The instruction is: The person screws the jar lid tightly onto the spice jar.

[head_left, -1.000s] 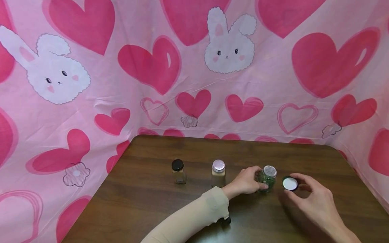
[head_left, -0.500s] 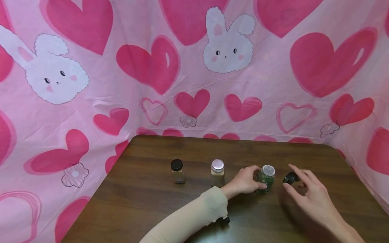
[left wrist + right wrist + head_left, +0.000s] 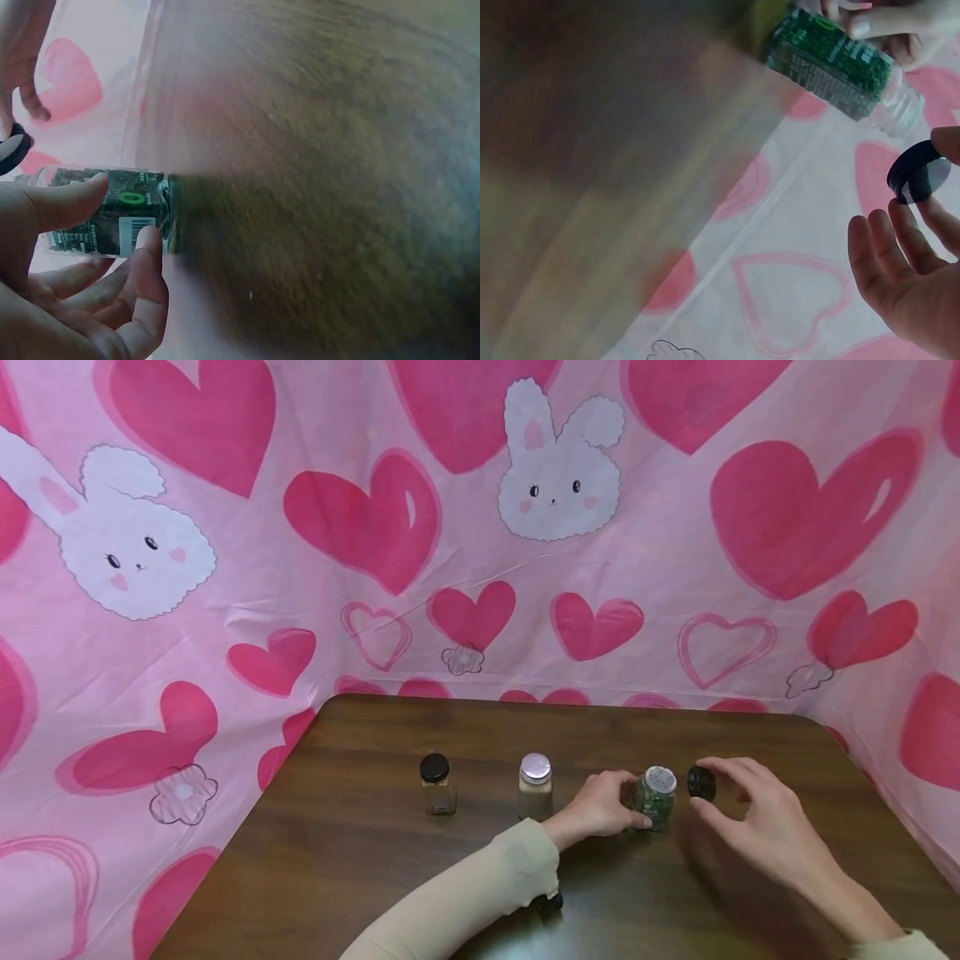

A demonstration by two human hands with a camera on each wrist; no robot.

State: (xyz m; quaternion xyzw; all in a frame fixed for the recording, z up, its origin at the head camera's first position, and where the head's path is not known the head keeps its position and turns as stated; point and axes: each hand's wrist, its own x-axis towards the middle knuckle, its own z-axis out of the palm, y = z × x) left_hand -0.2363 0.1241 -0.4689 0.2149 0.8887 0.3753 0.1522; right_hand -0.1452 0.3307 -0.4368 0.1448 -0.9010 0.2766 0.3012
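Note:
My left hand [image 3: 600, 807] grips a glass spice jar [image 3: 657, 800] of green dried herbs, thumb and fingers around its sides. The jar stands upright on the table, and a perforated shaker top shows in the head view. In the left wrist view the jar's label [image 3: 135, 199] has a barcode. To the right, my right hand [image 3: 765, 810] pinches a black screw cap [image 3: 702, 784] between thumb and fingers. The cap [image 3: 915, 169] is tilted on edge, close to the jar's mouth but apart from it.
On the wooden table [image 3: 360, 877], a black-capped spice jar [image 3: 438, 787] stands at left. A jar with a silvery top [image 3: 536, 787] stands nearer the left hand. A small black object [image 3: 551, 903] is partly hidden by the left sleeve. Pink heart-patterned cloth [image 3: 465, 543] hangs behind.
My right hand has turned the black cap over from its white inside facing up, and brought it slightly left and up toward the herb jar. The left hand keeps its grip.

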